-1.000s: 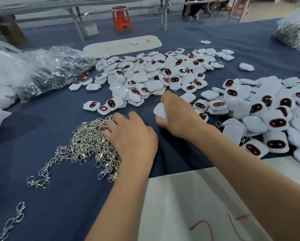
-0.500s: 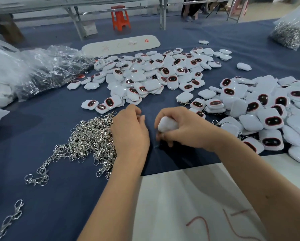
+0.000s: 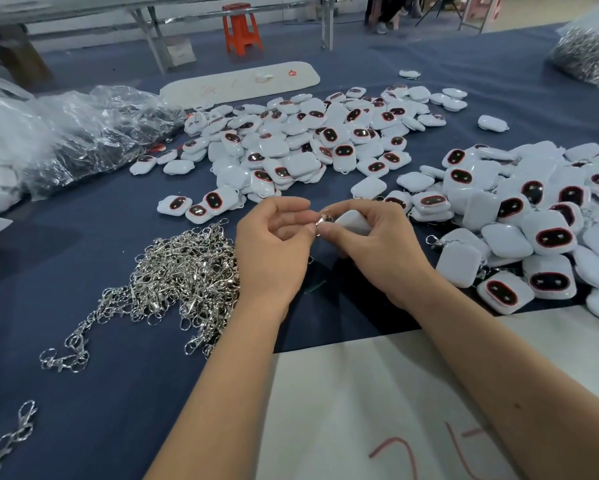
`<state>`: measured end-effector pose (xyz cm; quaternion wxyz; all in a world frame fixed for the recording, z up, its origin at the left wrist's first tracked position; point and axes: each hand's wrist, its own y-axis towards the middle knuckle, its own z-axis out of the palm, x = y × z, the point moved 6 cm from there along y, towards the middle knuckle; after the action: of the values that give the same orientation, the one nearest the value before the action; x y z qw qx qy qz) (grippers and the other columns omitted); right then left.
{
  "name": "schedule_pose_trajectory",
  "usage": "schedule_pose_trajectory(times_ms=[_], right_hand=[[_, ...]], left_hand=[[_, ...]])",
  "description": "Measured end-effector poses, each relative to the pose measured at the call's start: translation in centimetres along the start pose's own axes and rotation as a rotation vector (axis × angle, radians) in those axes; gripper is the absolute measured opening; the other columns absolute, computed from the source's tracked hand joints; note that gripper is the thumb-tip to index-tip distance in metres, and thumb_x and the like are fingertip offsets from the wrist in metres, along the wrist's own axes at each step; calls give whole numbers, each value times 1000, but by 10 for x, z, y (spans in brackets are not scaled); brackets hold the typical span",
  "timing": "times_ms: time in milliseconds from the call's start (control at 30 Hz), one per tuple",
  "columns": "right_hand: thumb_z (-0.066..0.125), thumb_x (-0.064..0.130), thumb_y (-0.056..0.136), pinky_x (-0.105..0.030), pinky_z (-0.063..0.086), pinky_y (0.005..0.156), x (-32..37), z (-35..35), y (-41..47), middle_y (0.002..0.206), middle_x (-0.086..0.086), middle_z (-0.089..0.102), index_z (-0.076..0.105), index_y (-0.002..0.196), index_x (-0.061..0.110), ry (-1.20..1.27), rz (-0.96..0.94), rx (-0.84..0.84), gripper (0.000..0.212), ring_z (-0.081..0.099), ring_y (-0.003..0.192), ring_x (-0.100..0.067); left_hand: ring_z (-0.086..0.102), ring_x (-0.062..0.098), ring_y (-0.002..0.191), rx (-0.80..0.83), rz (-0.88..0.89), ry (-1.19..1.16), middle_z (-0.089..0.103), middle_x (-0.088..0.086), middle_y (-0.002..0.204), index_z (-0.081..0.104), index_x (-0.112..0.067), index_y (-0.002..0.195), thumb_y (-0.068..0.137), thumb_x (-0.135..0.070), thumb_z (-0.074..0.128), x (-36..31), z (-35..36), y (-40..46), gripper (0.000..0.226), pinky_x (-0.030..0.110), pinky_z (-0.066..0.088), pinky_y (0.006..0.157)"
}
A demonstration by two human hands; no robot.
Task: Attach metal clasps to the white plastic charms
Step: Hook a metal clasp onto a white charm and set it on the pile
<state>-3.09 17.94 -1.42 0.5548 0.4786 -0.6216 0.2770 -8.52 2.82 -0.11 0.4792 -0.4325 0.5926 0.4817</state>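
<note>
Pinching one clasp (image 3: 320, 221) in left hand (image 3: 270, 251), right hand (image 3: 377, 244) gripping charm (image 3: 351, 220), clasp heap (image 3: 183, 271) left, charm piles (image 3: 291, 147) beyond

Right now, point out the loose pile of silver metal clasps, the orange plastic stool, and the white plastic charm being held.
silver metal clasps (image 3: 187, 268), head view, pile's middle
orange plastic stool (image 3: 241, 31), head view, legs
white plastic charm (image 3: 351, 221), head view, top face

An orange stool (image 3: 241, 27) stands on the floor beyond the blue tablecloth (image 3: 83, 393). Crumpled plastic bags (image 3: 66, 133) sit far left, and a white board (image 3: 360, 410) with red marks lies nearest.
</note>
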Motion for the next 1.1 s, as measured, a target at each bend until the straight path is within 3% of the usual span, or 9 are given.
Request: schedule_pose_trajectory(times_ms=[133, 367, 567, 700, 800, 900, 967, 1100], right_hand=[[82, 30, 87, -15, 46, 56, -4, -3, 1, 71, 13, 72, 79, 86, 27, 96, 0, -41, 3, 60, 61, 0], [82, 26, 87, -19, 45, 52, -4, -6, 2, 63, 7, 69, 78, 81, 24, 129, 12, -107, 8, 58, 56, -6], [76, 24, 92, -27, 46, 50, -4, -14, 0, 62, 6, 64, 72, 80, 24, 119, 35, -234, 13, 58, 51, -11], [75, 18, 93, -19, 42, 42, -4, -12, 0, 58, 9, 63, 74, 81, 23, 99, 51, -229, 13, 58, 48, -9], [75, 11, 93, -16, 46, 50, 0, -10, -1, 69, 12, 71, 79, 86, 24, 73, 14, -203, 15, 60, 52, -6], [76, 9, 92, -19, 51, 66, 5, -9, -2, 73, 16, 73, 81, 91, 21, 7, -31, -182, 14, 63, 62, 0], [76, 8, 91, -23, 54, 75, 8, -10, -3, 80, 14, 76, 82, 93, 19, -32, -53, -185, 12, 67, 71, -1], [72, 5, 92, -22, 56, 78, 14, -8, -6, 85, 7, 78, 81, 95, 16, -112, -108, -151, 14, 71, 80, -7]], left_hand=[[70, 7, 74, -1, 59, 48, 74, -1, 87, 71, -17, 96, 83, 6, 74, -5, 2, -2, 27, 20, 56, 73], [65, 9, 73, -63, 188, 269, 70, -5, 85, 71, -19, 95, 82, 9, 66, -14, -1, -4, 32, 19, 54, 70], [57, 24, 100, 167, 198, 787, 64, -3, 101, 72, -26, 97, 77, -6, 61, -8, 14, -9, 30, 37, 48, 90], [49, 28, 103, 56, 143, 1047, 62, -2, 106, 67, -32, 95, 74, -4, 61, -10, 2, -8, 35, 39, 42, 89], [54, 25, 104, -97, 189, 868, 65, -3, 104, 69, -27, 95, 78, -5, 64, -16, -11, -5, 28, 37, 43, 92], [64, 8, 83, -45, 277, 452, 70, -9, 89, 72, -21, 90, 87, -11, 68, -21, -2, -9, 12, 22, 51, 79], [65, 5, 78, 22, 310, 375, 70, -10, 83, 72, -23, 86, 88, -13, 69, -22, 8, -12, 10, 10, 47, 71], [65, 5, 77, 69, 335, 375, 69, -9, 80, 71, -22, 83, 85, -8, 73, -16, 13, -10, 14, 8, 46, 69]])
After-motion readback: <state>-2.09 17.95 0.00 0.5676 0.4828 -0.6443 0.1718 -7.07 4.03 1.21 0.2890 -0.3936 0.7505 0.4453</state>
